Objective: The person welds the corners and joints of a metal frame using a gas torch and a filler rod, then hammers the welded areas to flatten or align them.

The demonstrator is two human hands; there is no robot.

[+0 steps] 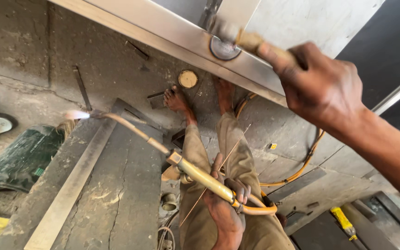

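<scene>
The torch is glossy brass with a copper tip. The frame across the top is smooth brushed steel, and the floor is rough, cracked concrete.

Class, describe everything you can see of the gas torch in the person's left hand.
The gas torch is brass-coloured, with a thick body and a thin curved neck ending in a lit tip, where a pale flame burns. It lies slanted above a cracked concrete slab. The left hand grips its rear end together with a thin rod; an orange hose leaves the back.
</scene>
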